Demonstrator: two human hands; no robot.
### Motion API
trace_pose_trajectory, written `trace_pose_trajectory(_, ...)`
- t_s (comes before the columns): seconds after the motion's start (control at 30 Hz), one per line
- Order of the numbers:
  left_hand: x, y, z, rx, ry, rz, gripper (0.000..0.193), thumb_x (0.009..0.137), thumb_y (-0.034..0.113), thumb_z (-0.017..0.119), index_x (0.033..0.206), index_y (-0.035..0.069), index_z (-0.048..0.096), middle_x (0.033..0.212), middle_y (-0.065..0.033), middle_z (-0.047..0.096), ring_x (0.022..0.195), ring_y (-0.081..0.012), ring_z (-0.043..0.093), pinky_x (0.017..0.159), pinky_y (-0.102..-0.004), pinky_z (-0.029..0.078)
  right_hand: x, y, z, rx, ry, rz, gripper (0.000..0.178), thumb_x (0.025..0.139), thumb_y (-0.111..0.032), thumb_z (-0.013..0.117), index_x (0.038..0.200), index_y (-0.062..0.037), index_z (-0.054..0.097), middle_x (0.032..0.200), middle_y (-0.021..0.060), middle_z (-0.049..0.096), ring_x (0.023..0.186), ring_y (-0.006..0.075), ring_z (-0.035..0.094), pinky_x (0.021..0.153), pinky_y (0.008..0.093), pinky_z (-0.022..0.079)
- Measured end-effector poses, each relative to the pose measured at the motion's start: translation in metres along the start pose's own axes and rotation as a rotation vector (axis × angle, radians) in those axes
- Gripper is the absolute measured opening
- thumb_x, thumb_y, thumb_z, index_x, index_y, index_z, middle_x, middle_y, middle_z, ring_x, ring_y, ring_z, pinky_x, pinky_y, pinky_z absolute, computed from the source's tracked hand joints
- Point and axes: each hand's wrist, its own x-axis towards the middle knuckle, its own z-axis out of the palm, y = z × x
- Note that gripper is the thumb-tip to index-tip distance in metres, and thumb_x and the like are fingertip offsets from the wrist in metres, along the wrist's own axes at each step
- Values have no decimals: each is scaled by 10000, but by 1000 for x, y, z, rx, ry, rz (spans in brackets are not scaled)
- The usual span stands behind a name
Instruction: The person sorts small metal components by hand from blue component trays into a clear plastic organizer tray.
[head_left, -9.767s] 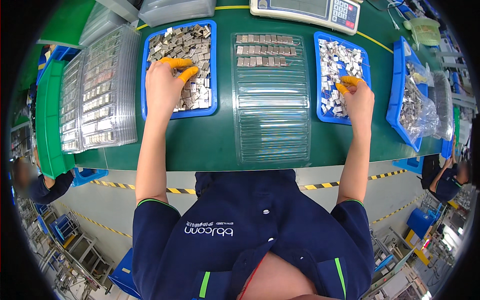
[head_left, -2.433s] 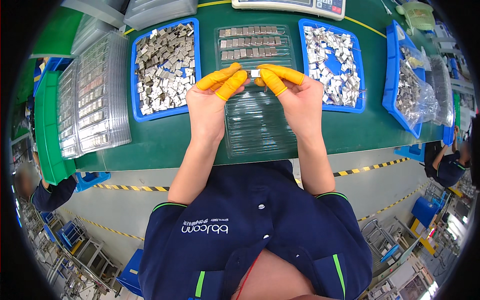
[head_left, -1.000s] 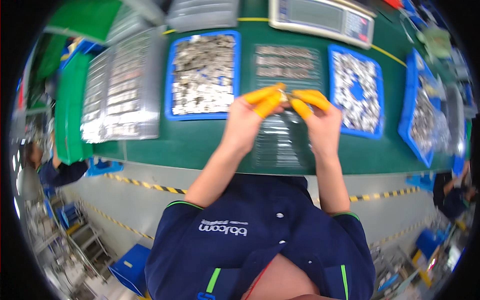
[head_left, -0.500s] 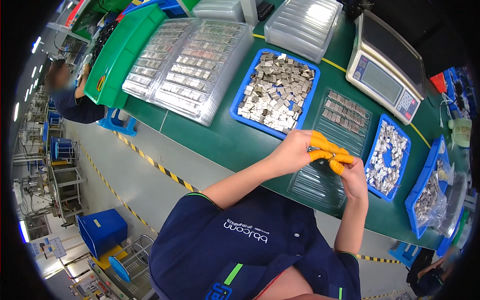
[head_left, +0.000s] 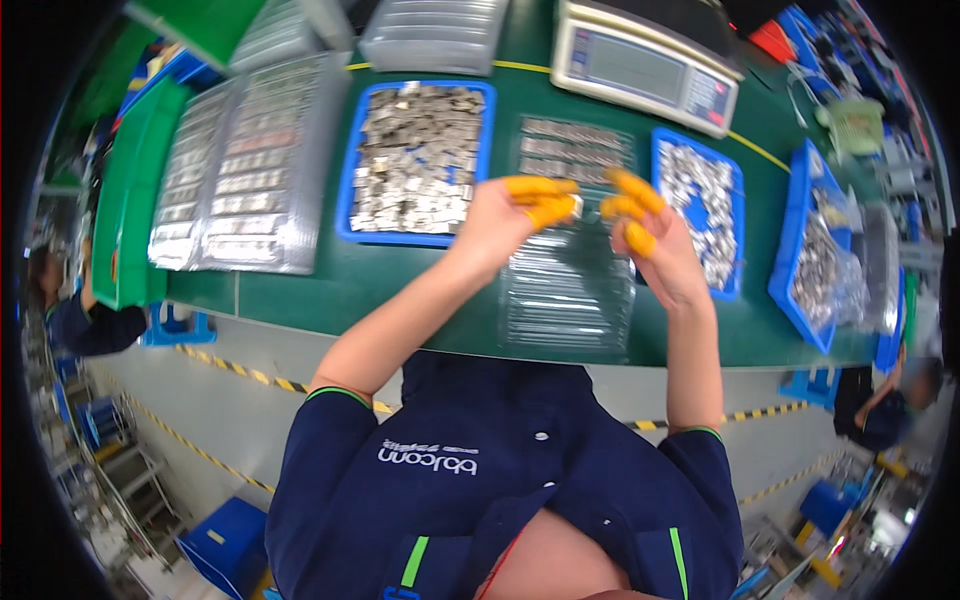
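Note:
My left hand (head_left: 510, 222), in yellow finger cots, pinches a small silvery metal piece (head_left: 577, 208) at its fingertips. Just to the right is my right hand (head_left: 655, 238), also in yellow finger cots, its fingers apart and somewhat blurred by motion; nothing shows in them. Both hands hover over a clear ribbed plastic tray (head_left: 568, 300), whose far end holds rows of small metal pieces (head_left: 570, 150). Left of it lies a blue tray (head_left: 352, 185) heaped with flat metal pieces. On the right, close to my right hand, another blue tray (head_left: 738, 225) contains small silver-white parts.
A weighing scale (head_left: 640, 70) stands at the back. Filled clear trays (head_left: 270, 170) and a green bin (head_left: 130, 200) are at the left, with stacked clear trays (head_left: 432, 35) behind. A tilted blue bin (head_left: 795, 230) stands far right. Other people sit at both sides.
My hands, together half a second ago, have come apart, and my right hand's fingers have opened. The metal piece stays in my left. The whole view has turned.

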Motion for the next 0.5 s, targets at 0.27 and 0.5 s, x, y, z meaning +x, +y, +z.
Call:
trace_pose_trajectory(0.27,20,-4,27,-54,66,-73,244,816,41,605,1038,-59,594,949,-104,639,811,-148,625,731,-216,484,-7,3,-4,-1109,287,-801,226,633,19,673,841,-71,686,871,61,567,756,197,564,660,273,475)
trace_pose_trajectory(0.5,28,-7,43,0,22,-44,245,843,66,572,1059,-48,588,947,-102,639,819,-151,621,732,-228,477,3,4,-20,-1226,350,-795,171,644,3,659,806,-49,672,890,66,565,813,227,548,703,315,465)
